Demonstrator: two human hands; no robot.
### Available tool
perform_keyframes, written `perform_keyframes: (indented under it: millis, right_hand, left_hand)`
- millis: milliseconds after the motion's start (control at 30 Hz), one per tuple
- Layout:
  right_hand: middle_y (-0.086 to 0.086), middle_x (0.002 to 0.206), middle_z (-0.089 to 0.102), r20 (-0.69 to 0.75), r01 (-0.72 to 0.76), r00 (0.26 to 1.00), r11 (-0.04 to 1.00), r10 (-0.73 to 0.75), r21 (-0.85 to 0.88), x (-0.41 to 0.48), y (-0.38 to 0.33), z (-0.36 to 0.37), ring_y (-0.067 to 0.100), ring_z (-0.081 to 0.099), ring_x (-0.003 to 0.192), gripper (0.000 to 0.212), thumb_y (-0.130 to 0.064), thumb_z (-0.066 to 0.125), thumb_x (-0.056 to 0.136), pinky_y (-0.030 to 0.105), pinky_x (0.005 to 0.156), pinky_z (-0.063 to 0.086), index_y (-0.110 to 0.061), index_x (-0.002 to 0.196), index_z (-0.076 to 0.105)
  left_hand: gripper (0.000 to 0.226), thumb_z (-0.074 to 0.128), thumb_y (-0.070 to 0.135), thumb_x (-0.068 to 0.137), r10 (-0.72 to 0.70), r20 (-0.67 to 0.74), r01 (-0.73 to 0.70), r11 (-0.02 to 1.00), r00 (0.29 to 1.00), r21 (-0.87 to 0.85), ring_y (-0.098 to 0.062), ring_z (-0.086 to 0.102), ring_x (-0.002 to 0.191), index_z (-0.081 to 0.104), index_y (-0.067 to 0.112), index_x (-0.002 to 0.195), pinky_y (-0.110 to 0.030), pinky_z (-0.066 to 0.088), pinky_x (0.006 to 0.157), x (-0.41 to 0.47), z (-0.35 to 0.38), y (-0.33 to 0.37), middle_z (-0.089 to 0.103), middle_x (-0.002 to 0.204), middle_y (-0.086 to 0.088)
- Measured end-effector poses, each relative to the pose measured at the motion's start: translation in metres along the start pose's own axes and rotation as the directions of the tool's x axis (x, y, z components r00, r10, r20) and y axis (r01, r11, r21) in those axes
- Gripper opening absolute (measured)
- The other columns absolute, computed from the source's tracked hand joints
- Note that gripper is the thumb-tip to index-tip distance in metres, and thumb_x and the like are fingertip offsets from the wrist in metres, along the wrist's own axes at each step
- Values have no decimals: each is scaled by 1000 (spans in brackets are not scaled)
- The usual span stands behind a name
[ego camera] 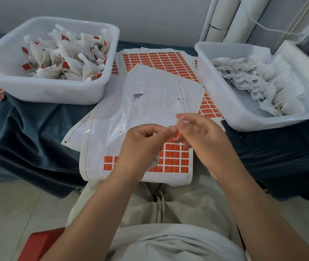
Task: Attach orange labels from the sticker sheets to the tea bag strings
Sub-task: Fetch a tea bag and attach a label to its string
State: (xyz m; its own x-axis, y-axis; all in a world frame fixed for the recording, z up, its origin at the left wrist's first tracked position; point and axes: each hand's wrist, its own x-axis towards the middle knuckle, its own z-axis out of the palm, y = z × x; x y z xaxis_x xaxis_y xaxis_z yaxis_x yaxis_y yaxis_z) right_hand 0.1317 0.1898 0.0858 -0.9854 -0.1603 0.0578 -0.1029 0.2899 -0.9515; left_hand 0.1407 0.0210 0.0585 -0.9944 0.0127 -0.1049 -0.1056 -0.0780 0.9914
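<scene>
My left hand (142, 147) and my right hand (204, 140) meet above a partly used sticker sheet (172, 159) that lies at the table's near edge. Between the fingertips of both hands sits a small orange label (176, 135). My left hand's curled fingers also hold a white tea bag (154, 162), which hangs below the palm. The string is too thin to make out. The right fingers are blurred.
A white tub (42, 91) at the left holds several tea bags with orange labels. A second white tub (244, 117) at the right holds unlabelled tea bags. Full sticker sheets (159, 61) and bare backing paper (150, 95) lie between them. Blue cloth covers the table.
</scene>
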Motion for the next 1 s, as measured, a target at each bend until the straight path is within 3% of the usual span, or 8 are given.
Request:
perform_keyframes:
  millis: [100, 200, 333, 533, 667, 800, 933, 1000]
  right_hand:
    - [-15, 91, 78, 63, 30, 998, 993, -23, -112, -1, 2, 2, 5, 76, 85, 39, -68, 61, 86, 15, 75, 59, -32, 98, 70]
    - [-12, 84, 76, 51, 89, 995, 981, -81, -171, 0, 3, 3, 6, 75, 81, 29, -52, 60, 98, 14, 75, 57, -26, 89, 70]
    - [-21, 85, 71, 24, 116, 993, 957, -114, -265, -1, 2, 0, -3, 71, 81, 32, -58, 49, 93, 7, 71, 51, -30, 86, 62]
    - [-11, 85, 72, 79, 95, 994, 974, -81, -204, -1, 4, 6, 7, 72, 82, 33, -58, 52, 96, 16, 76, 56, -28, 95, 64]
    - [-9, 82, 71, 75, 138, 990, 964, -123, -228, 0, 6, 7, 9, 71, 80, 22, -35, 55, 107, 15, 73, 54, -29, 88, 65]
    - [-9, 79, 71, 51, 134, 991, 966, -126, -221, 0, 8, 6, 10, 71, 77, 25, -30, 56, 108, 16, 69, 54, -30, 84, 64]
    - [-12, 73, 69, 72, 145, 989, 964, -133, -223, 0, 12, 6, 8, 70, 73, 28, -23, 53, 109, 12, 69, 53, -28, 83, 63]
    - [-10, 73, 69, 72, 157, 987, 962, -144, -223, 0, 14, 7, 9, 69, 71, 28, -22, 52, 109, 13, 68, 53, -27, 83, 62]
  left_hand:
    - [36, 76, 61, 79, 52, -59, -51, 998, 997, 23, -29, 75, 68, 82, 25, 79, -39, 63, 63, -1, 1, -2, 76, 75, -7]
    - [32, 77, 54, 87, 26, -74, -27, 1000, 997, -6, -19, 71, 57, 80, 24, 79, -26, 53, 52, 0, -1, 0, 76, 74, -7]
    - [24, 74, 49, 93, -10, -94, 10, 1000, 996, 0, -24, 80, 80, 78, 29, 82, -39, 60, 77, 4, -4, -1, 80, 88, -2]
    - [21, 72, 45, 97, 52, -69, -49, 998, 996, 46, -16, 75, 64, 80, 29, 86, -21, 53, 57, 2, -6, 1, 77, 79, 4]
    - [20, 73, 45, 96, 18, -27, -19, 1000, 999, -15, -25, 78, 75, 81, 27, 90, -32, 59, 66, 2, -6, -1, 80, 86, -4]
    - [23, 74, 49, 90, -7, 5, 7, 999, 1000, -45, -23, 76, 70, 80, 27, 92, -30, 56, 63, 3, -4, -2, 78, 83, -4]
    - [16, 70, 39, 98, 39, -7, -39, 999, 999, 1, -28, 79, 82, 77, 28, 88, -43, 65, 77, 4, -4, -5, 79, 90, -5]
    - [19, 68, 36, 101, 27, -12, -27, 1000, 1000, 9, -27, 79, 81, 76, 27, 87, -42, 66, 78, 2, -3, -4, 78, 87, -4]
